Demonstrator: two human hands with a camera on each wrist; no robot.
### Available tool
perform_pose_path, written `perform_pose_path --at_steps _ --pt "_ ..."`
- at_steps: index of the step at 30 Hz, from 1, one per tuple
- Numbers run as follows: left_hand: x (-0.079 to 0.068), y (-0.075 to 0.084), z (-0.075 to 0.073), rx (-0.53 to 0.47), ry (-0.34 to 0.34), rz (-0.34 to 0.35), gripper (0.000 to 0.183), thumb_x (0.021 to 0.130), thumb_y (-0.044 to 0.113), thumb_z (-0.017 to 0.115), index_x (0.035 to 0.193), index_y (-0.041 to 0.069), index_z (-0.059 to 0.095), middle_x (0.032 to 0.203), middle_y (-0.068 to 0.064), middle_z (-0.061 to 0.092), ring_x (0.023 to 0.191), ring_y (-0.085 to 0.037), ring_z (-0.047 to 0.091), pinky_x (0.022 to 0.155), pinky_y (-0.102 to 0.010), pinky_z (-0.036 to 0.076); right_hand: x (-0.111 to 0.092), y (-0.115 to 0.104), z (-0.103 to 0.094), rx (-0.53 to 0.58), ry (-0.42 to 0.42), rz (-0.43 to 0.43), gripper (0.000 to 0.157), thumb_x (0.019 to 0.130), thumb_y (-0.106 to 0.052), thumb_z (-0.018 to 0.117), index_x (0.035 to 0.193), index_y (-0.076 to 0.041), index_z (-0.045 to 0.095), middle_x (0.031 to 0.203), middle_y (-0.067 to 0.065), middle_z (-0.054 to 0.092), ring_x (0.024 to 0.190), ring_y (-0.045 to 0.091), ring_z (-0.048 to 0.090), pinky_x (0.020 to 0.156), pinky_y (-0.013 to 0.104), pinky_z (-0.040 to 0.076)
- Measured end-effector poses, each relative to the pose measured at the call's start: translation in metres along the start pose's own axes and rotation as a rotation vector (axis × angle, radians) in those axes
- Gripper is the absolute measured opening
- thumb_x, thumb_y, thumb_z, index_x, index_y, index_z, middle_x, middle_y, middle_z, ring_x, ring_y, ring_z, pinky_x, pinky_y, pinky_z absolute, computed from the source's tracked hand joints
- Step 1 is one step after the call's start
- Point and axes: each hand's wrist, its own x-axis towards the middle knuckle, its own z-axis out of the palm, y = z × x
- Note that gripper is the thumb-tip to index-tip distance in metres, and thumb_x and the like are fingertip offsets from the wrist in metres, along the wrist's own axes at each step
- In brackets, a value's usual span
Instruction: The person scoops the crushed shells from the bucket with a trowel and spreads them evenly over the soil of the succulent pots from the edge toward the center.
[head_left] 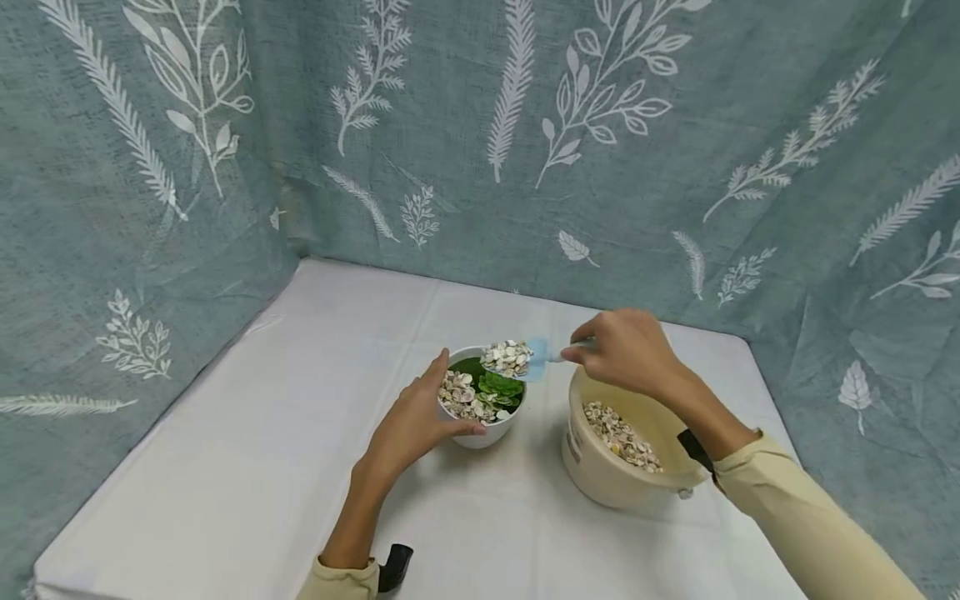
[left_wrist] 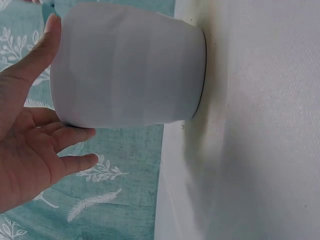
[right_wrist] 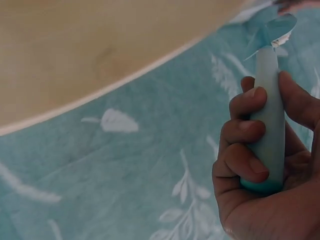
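A white pot [head_left: 478, 438] stands upright on the table, holding a green succulent [head_left: 498, 388] and pale shell-like chips [head_left: 459, 398]. My left hand [head_left: 414, 419] holds this pot by its side, thumb at the near rim and fingers on the far side. In the left wrist view the pot's plain wall [left_wrist: 130, 70] sits between thumb and fingers. With my right hand [head_left: 626, 354] I grip the light blue handle [right_wrist: 269, 120] of a small scoop [head_left: 536, 360]. The scoop is heaped with the same chips and overlaps the pot's right rim in the head view.
To the right of the pot stands a cream tub [head_left: 600, 479] with more chips [head_left: 618, 437] inside, below my right forearm. White cloth [head_left: 315, 358] covers the table. A teal curtain with white leaf prints [head_left: 450, 108] hangs behind it and along both sides.
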Motion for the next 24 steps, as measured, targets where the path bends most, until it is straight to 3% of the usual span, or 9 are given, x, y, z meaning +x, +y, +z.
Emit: perform_pose_path --at_steps 6,9,12,15,20,24 --pt "0.000 0.000 -0.002 0.007 -0.016 -0.012 0.121 0.057 0.067 0.072 0.148 0.020 0.008 0.150 -0.005 0.022 0.133 -0.027 0.029 0.102 -0.047 0.035 0.026 -0.015 0.017 -0.093 -0.038 -0.088 0.015 0.082 -0.033 0.066 0.083 -0.022 0.076 0.065 -0.008 0.066 0.039 0.005 0.041 0.036 0.022 0.030" --pt "0.001 0.001 -0.002 0.003 -0.029 -0.009 0.122 0.057 0.069 0.070 0.148 0.020 0.006 0.150 -0.006 0.022 0.133 -0.028 0.029 0.101 -0.047 0.036 0.031 -0.020 0.018 -0.139 -0.019 -0.110 0.014 0.081 -0.030 0.068 0.073 -0.022 0.075 0.053 -0.008 0.058 0.037 0.007 0.033 0.036 0.022 0.021" --pt "0.001 0.001 -0.002 -0.002 -0.020 -0.017 0.120 0.058 0.064 0.074 0.149 0.020 0.008 0.149 -0.005 0.023 0.133 -0.027 0.029 0.101 -0.047 0.036 0.034 -0.022 0.017 -0.176 0.007 -0.140 0.026 0.081 -0.028 0.068 0.056 -0.022 0.065 0.042 -0.008 0.041 0.038 0.010 0.022 0.039 0.025 0.012" --pt "0.001 0.001 -0.002 -0.007 -0.014 -0.020 0.119 0.060 0.059 0.076 0.149 0.019 0.009 0.149 -0.004 0.023 0.134 -0.026 0.028 0.101 -0.048 0.035 0.035 -0.023 0.013 -0.213 0.000 -0.144 0.038 0.082 -0.029 0.066 0.047 -0.022 0.053 0.040 -0.007 0.029 0.040 0.010 0.017 0.040 0.025 0.011" --pt "0.002 0.000 0.000 -0.010 -0.027 -0.008 0.118 0.060 0.059 0.075 0.148 0.020 0.007 0.150 -0.004 0.021 0.135 -0.025 0.026 0.103 -0.047 0.033 0.034 -0.020 0.008 -0.274 -0.052 -0.102 0.040 0.083 -0.030 0.065 0.047 -0.022 0.050 0.041 -0.005 0.029 0.041 0.011 0.019 0.038 0.026 0.014" --pt "0.002 -0.001 0.001 -0.012 -0.021 -0.014 0.118 0.060 0.060 0.076 0.148 0.020 0.009 0.150 -0.004 0.022 0.134 -0.026 0.028 0.102 -0.047 0.034 0.034 -0.019 0.006 -0.306 -0.040 -0.101 0.038 0.082 -0.029 0.066 0.049 -0.020 0.051 0.043 -0.004 0.030 0.042 0.013 0.020 0.037 0.027 0.016"
